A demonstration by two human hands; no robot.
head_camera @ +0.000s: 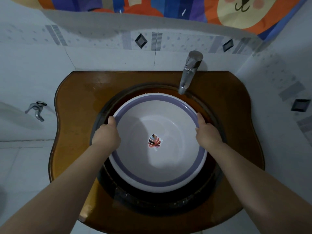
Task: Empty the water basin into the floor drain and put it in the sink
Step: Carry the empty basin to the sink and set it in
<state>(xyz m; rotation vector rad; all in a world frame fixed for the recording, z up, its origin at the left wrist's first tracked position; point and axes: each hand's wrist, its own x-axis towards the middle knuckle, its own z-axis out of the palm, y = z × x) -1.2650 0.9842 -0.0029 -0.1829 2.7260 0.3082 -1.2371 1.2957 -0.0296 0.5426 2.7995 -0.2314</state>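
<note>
Amber sink point(236, 105) — white basin point(168, 125) inside

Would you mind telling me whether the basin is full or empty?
Apparently empty: the basin looks dry, its leaf sticker showing clear and undistorted on the bottom, with no waterline visible.

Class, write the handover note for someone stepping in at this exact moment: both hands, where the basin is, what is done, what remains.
Left hand: closed on the left rim of the basin.
Right hand: closed on the right rim.
Basin: white with a purple rim band and a leaf sticker on its bottom, upright inside the round sink of the amber counter, just in front of the tap.
Done: the basin looks empty, with no water visible, and it is in the sink.
Left: let go of both rims once it sits steady. Whether it already rests on the sink cannot be told.
</note>
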